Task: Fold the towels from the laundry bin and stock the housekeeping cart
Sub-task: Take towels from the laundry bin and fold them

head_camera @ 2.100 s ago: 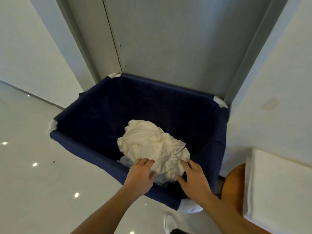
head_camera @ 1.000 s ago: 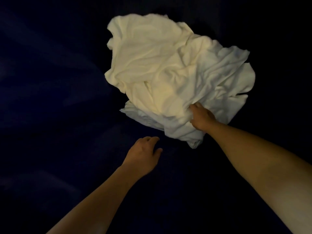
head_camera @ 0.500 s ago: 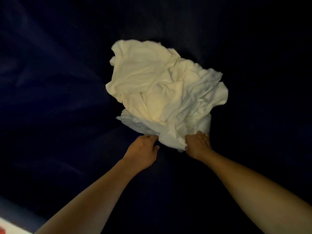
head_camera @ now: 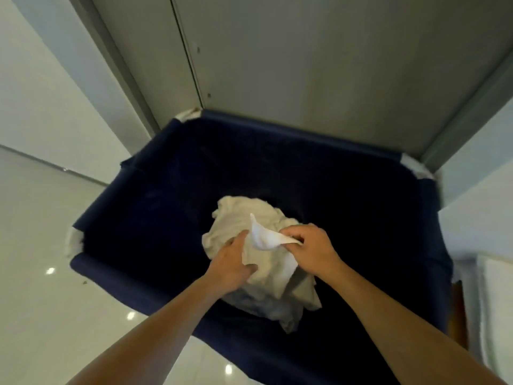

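Left hand gripping crumpled white towel, right hand pinching its corner (raised), over navy laundry bin

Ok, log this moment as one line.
stage: pickup | left hand: grips towels | right hand: pinches towel corner | location: laundry bin

The left hand is covering part of the crumpled towels — its fingertips are disappearing into the cloth. The laundry bin is running off the bottom edge, its floor lost in shadow — and a white stack is getting cut off at right.
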